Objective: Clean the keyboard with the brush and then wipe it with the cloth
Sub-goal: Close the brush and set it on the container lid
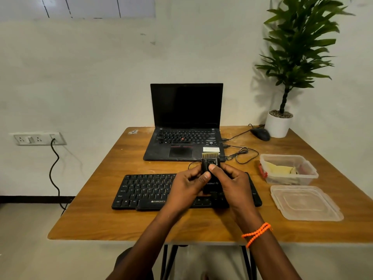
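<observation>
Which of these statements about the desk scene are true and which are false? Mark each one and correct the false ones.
1. Both hands hold the brush above the keyboard. True: the left hand and right hand grip it together.
2. The brush's bristles point toward the person. False: they point away, toward the laptop.
3. The lid is closed on the plastic container. False: it lies on the table, in front of the open container.
4. The laptop screen is dark. True.
5. The mouse lies left of the laptop. False: it is to the right, beside the potted plant.
</observation>
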